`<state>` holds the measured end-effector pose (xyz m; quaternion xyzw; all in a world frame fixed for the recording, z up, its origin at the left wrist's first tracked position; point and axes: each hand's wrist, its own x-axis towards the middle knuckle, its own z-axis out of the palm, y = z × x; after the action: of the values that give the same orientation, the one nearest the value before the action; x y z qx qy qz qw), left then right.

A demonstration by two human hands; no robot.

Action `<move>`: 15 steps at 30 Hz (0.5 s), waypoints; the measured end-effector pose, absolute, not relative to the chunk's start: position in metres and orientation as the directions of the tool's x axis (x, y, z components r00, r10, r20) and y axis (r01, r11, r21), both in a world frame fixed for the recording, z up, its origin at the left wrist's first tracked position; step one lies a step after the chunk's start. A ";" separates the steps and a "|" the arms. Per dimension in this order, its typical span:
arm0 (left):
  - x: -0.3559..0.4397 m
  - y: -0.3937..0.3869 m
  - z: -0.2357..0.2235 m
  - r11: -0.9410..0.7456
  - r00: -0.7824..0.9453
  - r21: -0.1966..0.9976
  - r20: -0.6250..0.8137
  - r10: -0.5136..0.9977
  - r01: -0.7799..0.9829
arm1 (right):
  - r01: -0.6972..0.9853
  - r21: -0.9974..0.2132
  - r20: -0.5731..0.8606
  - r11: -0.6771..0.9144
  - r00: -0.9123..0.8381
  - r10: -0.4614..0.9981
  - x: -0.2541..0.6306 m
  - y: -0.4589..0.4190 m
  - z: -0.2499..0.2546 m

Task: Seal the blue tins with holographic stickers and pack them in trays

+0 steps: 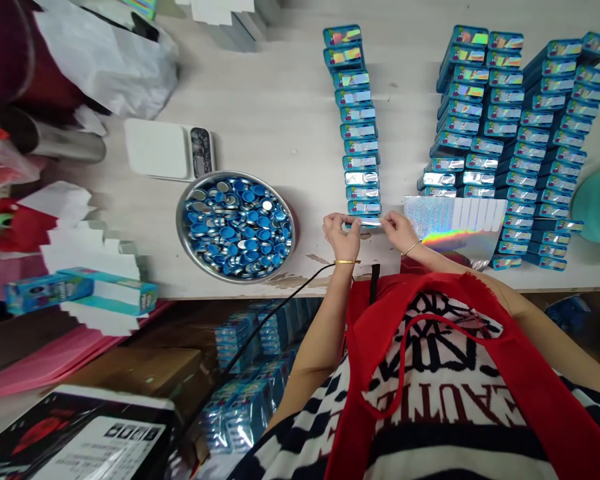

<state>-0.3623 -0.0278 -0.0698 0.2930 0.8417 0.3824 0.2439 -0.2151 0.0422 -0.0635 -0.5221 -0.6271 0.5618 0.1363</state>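
Note:
A shiny silver sticker (pixel 370 222) lies along the edge of the nearest small blue box in a column. At the left end, my left hand (pixel 343 237) is closed, thumb and fingers on the box. My right hand (pixel 399 233) pinches at the sticker's right end. Beyond my hands runs the column of blue boxes (pixel 361 147), their edges bearing shiny stickers. A holographic sticker sheet (pixel 455 223), with several pale strips showing, lies under and beside my right forearm. My fingers partly hide the box and sticker ends.
Left of my hands is a metal bowl (pixel 293 230) of blue-and-silver caps, beside a white kitchen scale (pixel 157 150). Rows of blue boxes (pixel 510 133) stand at right, near a turquoise tub (pixel 593 207). A black cable (pixel 300 290) crosses the table's front edge.

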 end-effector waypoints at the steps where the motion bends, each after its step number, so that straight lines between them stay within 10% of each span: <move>1: -0.363 -0.028 -0.071 0.538 -0.710 0.785 -0.187 0.679 0.308 | 0.506 -0.845 -0.421 -0.177 -0.422 0.803 -0.215 0.042 -0.064; 15: -0.366 -0.034 -0.096 0.517 -0.715 0.820 -0.209 0.668 0.244 | 0.609 -0.758 -0.522 -0.232 -0.355 0.776 -0.216 0.041 -0.075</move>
<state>-0.3660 -0.0341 -0.0962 0.2742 0.8314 0.4076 0.2599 -0.2156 0.0412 -0.0750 -0.5628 -0.6151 0.5469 0.0760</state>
